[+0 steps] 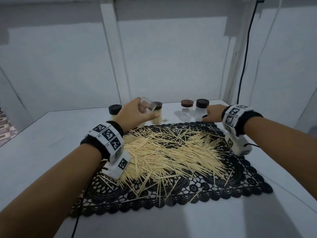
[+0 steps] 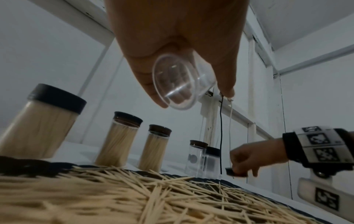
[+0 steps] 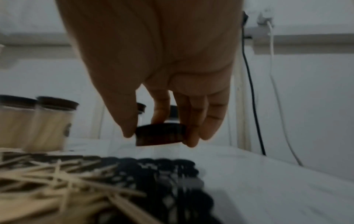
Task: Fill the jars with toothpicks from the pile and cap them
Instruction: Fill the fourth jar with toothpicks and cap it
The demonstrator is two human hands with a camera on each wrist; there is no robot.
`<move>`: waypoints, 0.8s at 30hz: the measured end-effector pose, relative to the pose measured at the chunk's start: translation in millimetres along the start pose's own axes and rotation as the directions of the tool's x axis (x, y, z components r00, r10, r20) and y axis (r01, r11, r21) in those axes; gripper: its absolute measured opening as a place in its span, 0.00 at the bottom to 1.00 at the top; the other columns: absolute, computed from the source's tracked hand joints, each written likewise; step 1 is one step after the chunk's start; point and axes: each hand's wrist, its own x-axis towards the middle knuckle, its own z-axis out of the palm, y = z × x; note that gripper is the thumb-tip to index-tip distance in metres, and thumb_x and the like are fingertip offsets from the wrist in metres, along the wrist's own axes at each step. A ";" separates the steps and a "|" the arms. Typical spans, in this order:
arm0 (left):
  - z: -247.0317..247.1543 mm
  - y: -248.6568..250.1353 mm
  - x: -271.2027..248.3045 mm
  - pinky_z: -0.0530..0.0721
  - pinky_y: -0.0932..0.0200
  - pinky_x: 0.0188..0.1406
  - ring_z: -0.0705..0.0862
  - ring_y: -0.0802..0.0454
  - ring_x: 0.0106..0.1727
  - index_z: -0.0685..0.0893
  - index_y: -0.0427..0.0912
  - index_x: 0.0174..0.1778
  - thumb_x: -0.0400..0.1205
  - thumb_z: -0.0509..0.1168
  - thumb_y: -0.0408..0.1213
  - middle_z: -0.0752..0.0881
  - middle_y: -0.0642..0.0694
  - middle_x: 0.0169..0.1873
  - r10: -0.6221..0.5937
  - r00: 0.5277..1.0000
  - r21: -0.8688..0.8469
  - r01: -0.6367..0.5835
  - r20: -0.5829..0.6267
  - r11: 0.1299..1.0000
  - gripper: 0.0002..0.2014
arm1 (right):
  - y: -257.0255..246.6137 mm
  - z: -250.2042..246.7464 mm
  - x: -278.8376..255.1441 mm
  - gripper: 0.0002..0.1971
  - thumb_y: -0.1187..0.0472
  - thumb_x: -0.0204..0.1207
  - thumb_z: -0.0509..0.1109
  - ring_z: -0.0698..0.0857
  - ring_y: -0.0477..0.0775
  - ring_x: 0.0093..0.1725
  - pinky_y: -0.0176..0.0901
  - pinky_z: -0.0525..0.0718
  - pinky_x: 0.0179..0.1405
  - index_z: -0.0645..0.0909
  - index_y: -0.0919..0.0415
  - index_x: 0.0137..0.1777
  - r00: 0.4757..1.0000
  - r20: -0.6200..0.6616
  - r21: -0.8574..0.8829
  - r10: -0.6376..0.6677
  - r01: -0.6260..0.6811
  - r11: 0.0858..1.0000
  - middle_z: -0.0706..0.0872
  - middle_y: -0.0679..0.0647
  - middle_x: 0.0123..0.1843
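My left hand (image 1: 135, 114) holds an empty clear jar (image 1: 147, 106) tilted in the air above the far left of the toothpick pile (image 1: 168, 152); the left wrist view looks at its round end (image 2: 175, 81). My right hand (image 1: 211, 115) pinches a dark cap (image 3: 161, 134) low over the table beside the mat's far right corner; the same cap (image 2: 234, 172) shows in the left wrist view. The pile lies on a black lace mat (image 1: 231, 182). Capped jars full of toothpicks (image 2: 118, 141) stand at the back left. Two capped empty jars (image 1: 201, 110) stand at the back right.
White walls and posts (image 1: 111, 48) close in the white table (image 1: 257, 220) at the back and sides. A black cable (image 1: 243, 66) hangs down at the back right. Marker bands sit on both wrists (image 1: 109, 140).
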 end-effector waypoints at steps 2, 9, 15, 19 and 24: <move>-2.0 -2.7 -1.9 0.80 0.63 0.46 0.83 0.47 0.52 0.77 0.44 0.54 0.71 0.73 0.53 0.84 0.43 0.50 -0.001 1.000 0.014 0.001 -0.002 1.000 0.23 | 2.8 10.0 5.8 0.19 0.51 0.79 0.64 0.74 0.55 0.37 0.41 0.70 0.32 0.66 0.58 0.30 0.997 0.074 -0.043 0.021 -0.018 0.999 0.74 0.51 0.32; -20.3 -12.8 -18.1 0.77 0.67 0.43 0.82 0.56 0.51 0.75 0.47 0.57 0.75 0.70 0.52 0.82 0.52 0.49 -0.019 1.000 -0.001 0.019 0.020 1.000 0.20 | -0.4 14.3 13.1 0.18 0.51 0.81 0.60 0.80 0.57 0.43 0.43 0.76 0.46 0.82 0.67 0.49 0.993 0.113 -0.084 0.043 -0.034 0.996 0.85 0.61 0.49; -48.4 -34.6 -47.8 0.77 0.68 0.47 0.83 0.54 0.52 0.75 0.46 0.59 0.72 0.71 0.55 0.83 0.50 0.51 -0.042 0.999 0.086 0.040 0.022 0.995 0.25 | -34.6 -13.6 -7.1 0.19 0.56 0.83 0.55 0.74 0.57 0.42 0.41 0.67 0.42 0.69 0.61 0.30 0.992 -0.039 -0.074 -0.123 0.120 0.990 0.75 0.56 0.35; -61.2 -47.7 -58.6 0.76 0.70 0.44 0.82 0.54 0.49 0.76 0.50 0.52 0.74 0.71 0.50 0.82 0.52 0.47 -0.094 0.994 0.100 0.098 -0.050 0.990 0.16 | -79.4 -31.8 -15.7 0.19 0.53 0.83 0.57 0.79 0.55 0.38 0.41 0.73 0.36 0.81 0.66 0.40 0.949 -0.059 0.001 -0.310 0.310 0.951 0.86 0.61 0.42; -82.0 -60.0 -63.1 0.77 0.68 0.43 0.82 0.53 0.49 0.77 0.45 0.53 0.75 0.71 0.49 0.84 0.48 0.48 -0.106 0.980 0.051 0.116 -0.168 0.992 0.17 | -165.2 -50.9 -17.5 0.13 0.55 0.81 0.62 0.79 0.45 0.32 0.29 0.72 0.30 0.83 0.63 0.51 0.839 -0.117 0.114 -0.531 0.543 0.832 0.86 0.54 0.39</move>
